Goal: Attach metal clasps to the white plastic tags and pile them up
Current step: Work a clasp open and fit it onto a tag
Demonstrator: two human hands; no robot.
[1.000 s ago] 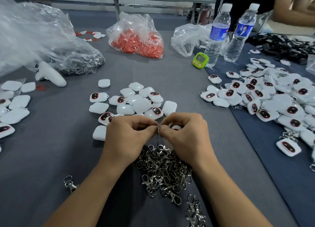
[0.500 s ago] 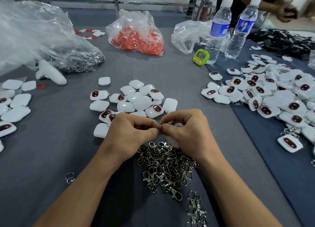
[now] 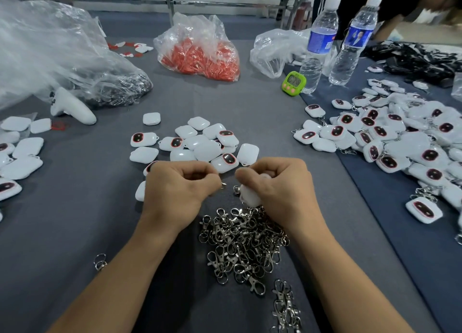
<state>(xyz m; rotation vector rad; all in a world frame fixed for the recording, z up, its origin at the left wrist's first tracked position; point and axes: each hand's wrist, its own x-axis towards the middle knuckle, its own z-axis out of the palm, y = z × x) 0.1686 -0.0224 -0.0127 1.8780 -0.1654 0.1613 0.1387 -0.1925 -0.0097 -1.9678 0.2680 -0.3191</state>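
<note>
The person's left hand point(image 3: 180, 186) is curling its fingers and pinching a small silver metal clasp point(image 3: 222, 185). Only the clasp's tip is showing, and it is pointing toward three o'clock. The right hand point(image 3: 280, 185) is gripping a rounded white plastic tag point(image 3: 250, 196). Fingers are covering most of the tag, so its long axis cannot be told. Its exposed end is poking out toward seven o'clock, and a little metal ring point(image 3: 236, 189) at its edge is facing nine o'clock, toward the clasp. The two hands are sitting apart, with a narrow gap between clasp tip and ring. Both are hanging above the grey cloth-covered counter point(image 3: 75, 220). Just at six o'clock from them, a tangled heap of silver clasps point(image 3: 242, 245) is lying on the counter. At twelve o'clock, a cluster of loose white tags point(image 3: 200, 145) is resting. Well off at three o'clock, a broad pile of tags with clasps point(image 3: 400, 137) is spreading over a dark blue cloth point(image 3: 400, 257).
</note>
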